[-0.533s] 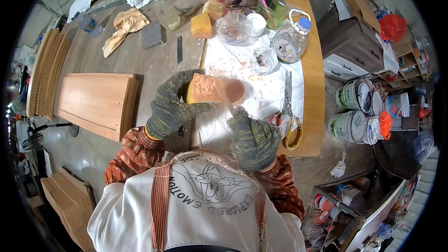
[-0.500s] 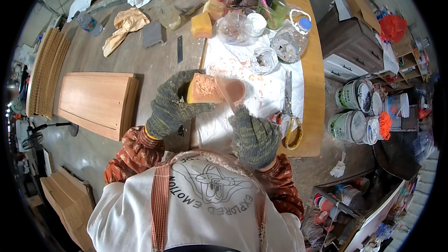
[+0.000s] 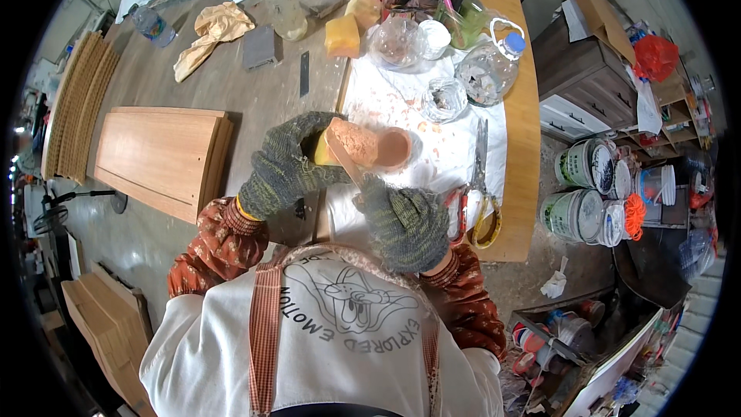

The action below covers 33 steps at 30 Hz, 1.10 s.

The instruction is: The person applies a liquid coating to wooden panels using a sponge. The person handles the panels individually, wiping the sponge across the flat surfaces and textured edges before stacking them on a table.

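Note:
My left hand (image 3: 287, 164), in a grey-green knit glove, is closed around a yellow sponge block (image 3: 321, 151). Crumbly orange-pink paste (image 3: 357, 141) covers the block's upper side. My gloved right hand (image 3: 405, 224) grips a flat, narrow scraper (image 3: 344, 156), its blade smeared with the same paste and lying across the block near my left fingers; its handle is hidden in the glove. Just right of the block is a small round orange-brown cup-like thing (image 3: 395, 148). White sheeting (image 3: 451, 139) spotted with orange crumbs lies beneath.
Scissors (image 3: 482, 162) with yellow handles lie to the right. Farther off stand a clear jug (image 3: 486, 73), plastic containers (image 3: 397, 42) and yellow sponge blocks (image 3: 342, 36). Stacked wooden panels (image 3: 158, 158) lie left. Paint buckets (image 3: 573, 215) stand on the floor at right.
The scraper has moved left, from the block's right end by the round orange-brown thing to over the paste near my left fingers. My right hand has shifted left with it.

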Tool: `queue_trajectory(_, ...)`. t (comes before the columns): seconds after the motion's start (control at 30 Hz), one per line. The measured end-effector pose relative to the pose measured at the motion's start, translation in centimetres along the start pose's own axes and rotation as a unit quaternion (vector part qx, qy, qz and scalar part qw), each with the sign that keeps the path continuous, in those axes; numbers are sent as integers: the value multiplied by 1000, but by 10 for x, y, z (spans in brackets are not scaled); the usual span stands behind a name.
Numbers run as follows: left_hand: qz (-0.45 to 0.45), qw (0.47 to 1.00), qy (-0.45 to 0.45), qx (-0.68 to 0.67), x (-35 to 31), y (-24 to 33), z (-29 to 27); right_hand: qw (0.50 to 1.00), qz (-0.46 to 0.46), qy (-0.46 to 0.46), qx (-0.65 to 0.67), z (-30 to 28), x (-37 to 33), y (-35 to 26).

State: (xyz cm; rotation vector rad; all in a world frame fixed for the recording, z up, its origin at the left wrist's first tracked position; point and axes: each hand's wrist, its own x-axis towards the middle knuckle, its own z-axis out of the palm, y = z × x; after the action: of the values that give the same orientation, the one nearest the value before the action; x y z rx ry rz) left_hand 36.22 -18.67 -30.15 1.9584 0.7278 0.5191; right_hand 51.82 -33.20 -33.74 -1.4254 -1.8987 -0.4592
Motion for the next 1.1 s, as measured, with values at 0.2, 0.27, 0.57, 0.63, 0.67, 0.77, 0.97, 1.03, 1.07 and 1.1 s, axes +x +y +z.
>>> queue_trajectory(0.2, 17, 999, -36, 6, 2, -10, -8, 991, -97, -30, -84, -15, -4, 6)
queue_trajectory(0.27, 36, 998, -39, 15, 2, -19, -8, 987, -123, -36, -99, -18, -9, 10)
queue_trajectory(0.57, 11, 999, 21, -23, 5, -11, -13, 989, 40, -77, 118, -37, -1, 15)
queue_trajectory(0.63, 37, 999, 33, -8, 6, -11, -13, 905, 230, 7, 358, -25, -8, 6)
queue_trajectory(0.67, 50, 998, 39, -1, 6, -11, -13, 843, 310, 30, 439, -21, -6, -1)
queue_trajectory(0.77, 76, 995, 52, -35, 4, -10, -7, 845, 379, -6, 379, -11, 4, -6)
queue_trajectory(0.97, 69, 994, 65, -60, 0, -10, -12, 788, 445, -150, 399, 3, -31, 14)
queue_trajectory(1.03, 63, 994, 73, -46, -1, -10, -11, 843, 380, -96, 370, 12, -57, 19)
queue_trajectory(1.07, 59, 995, 76, -39, -2, -10, -11, 854, 372, -82, 354, 11, -57, 18)
queue_trajectory(1.1, 56, 995, 74, -23, -2, -12, -11, 839, 414, -97, 339, -7, -27, 10)
